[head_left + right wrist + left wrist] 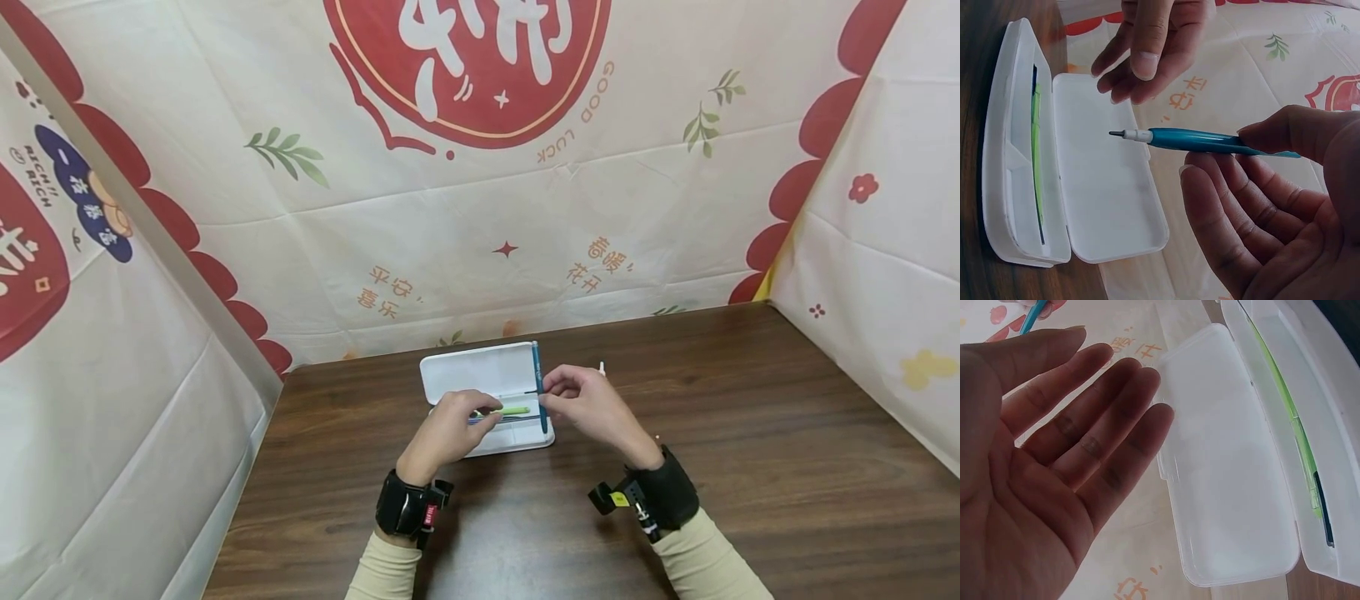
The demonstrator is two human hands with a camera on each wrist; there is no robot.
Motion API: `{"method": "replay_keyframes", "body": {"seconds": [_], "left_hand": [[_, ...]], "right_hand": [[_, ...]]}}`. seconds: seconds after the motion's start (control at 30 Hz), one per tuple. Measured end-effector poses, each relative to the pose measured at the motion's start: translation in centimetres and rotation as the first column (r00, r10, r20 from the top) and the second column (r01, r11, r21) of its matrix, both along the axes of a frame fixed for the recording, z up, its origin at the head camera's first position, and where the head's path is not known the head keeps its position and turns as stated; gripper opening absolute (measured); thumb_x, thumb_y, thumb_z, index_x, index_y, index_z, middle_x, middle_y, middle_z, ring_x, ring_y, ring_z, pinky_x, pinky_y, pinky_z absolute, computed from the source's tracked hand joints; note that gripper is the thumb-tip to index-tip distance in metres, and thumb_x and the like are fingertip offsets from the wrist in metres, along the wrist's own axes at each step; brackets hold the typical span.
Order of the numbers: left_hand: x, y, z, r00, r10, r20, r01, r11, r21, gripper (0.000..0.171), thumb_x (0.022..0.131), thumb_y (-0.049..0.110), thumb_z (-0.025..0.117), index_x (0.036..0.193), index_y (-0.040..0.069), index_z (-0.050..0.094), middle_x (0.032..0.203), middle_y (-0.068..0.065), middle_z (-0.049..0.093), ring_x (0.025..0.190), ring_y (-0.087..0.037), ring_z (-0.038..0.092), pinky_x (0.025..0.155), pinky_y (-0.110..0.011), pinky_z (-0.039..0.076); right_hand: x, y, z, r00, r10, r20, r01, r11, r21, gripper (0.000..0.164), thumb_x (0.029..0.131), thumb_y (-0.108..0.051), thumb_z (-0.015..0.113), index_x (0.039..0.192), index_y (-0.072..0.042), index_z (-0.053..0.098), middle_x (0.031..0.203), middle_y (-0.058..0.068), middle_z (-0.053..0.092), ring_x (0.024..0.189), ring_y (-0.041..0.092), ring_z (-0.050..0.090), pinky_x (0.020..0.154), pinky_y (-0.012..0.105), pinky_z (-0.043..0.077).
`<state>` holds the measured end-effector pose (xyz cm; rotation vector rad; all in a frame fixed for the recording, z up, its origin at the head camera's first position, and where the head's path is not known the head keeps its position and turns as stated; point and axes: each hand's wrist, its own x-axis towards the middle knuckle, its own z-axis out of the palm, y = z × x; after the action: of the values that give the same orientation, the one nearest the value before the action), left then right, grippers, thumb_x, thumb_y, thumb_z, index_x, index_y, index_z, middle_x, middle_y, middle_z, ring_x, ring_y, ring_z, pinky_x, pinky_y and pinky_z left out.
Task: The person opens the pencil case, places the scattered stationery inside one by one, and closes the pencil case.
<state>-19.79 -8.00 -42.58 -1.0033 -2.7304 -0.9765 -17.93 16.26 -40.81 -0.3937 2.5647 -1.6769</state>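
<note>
My right hand (592,407) pinches a teal pen (1194,140) between thumb and fingers, its white collar and grey tip pointing away from the hand. In the head view the pen overlaps the right end of an open white pencil case (510,439). The case's lid (1229,462) is swung back. Inside lie a bright green pen (1037,134) and a thin dark stick-like item (1324,509). Near the left side of the case is my left hand (450,425), palm bare and fingers loosely extended, holding nothing.
The case rests on a dark wood-grain table (720,400), toward its back edge. A printed white cloth (465,233) hangs behind the table, with more cloth at both sides. A small white tip (602,367) shows just beyond the right hand.
</note>
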Motion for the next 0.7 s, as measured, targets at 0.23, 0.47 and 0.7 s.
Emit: {"method": "replay_keyframes", "body": {"seconds": [0.23, 0.47, 0.7], "left_hand": [[0.1, 0.0, 0.3, 1.0, -0.015, -0.008, 0.016, 0.999, 0.045, 0.015, 0.094, 0.013, 0.069, 0.105, 0.005, 0.075, 0.102, -0.006, 0.074, 0.092, -0.014, 0.068, 0.082, -0.036, 0.057], [-0.1, 0.0, 0.4, 0.998, -0.046, -0.038, 0.051, 0.992, 0.118, 0.014, 0.093, 0.011, 0.069, 0.104, 0.005, 0.075, 0.102, -0.008, 0.074, 0.092, -0.015, 0.07, 0.079, -0.036, 0.058], [0.0, 0.1, 0.4, 0.997, -0.056, -0.047, 0.062, 0.99, 0.13, 0.014, 0.094, 0.011, 0.068, 0.105, 0.004, 0.074, 0.102, -0.008, 0.074, 0.092, -0.016, 0.069, 0.079, -0.036, 0.058]], "right_hand": [[0.0, -0.7, -0.3, 1.0, 0.025, 0.006, -0.025, 0.999, -0.021, 0.013, 0.091, -0.007, 0.068, 0.102, 0.001, 0.065, 0.088, 0.011, 0.065, 0.077, 0.026, 0.065, 0.067, 0.032, 0.059], [0.0, -1.7, -0.9, 0.996, 0.067, -0.055, -0.067, 0.998, 0.012, 0.011, 0.09, -0.007, 0.07, 0.099, -0.001, 0.066, 0.087, 0.008, 0.067, 0.076, 0.02, 0.065, 0.064, 0.025, 0.054], [0.1, -2.2, -1.2, 0.995, 0.068, -0.07, -0.066, 0.997, 0.033, 0.009, 0.089, -0.007, 0.071, 0.096, -0.003, 0.066, 0.086, 0.006, 0.067, 0.076, 0.015, 0.064, 0.067, 0.026, 0.053]]}}
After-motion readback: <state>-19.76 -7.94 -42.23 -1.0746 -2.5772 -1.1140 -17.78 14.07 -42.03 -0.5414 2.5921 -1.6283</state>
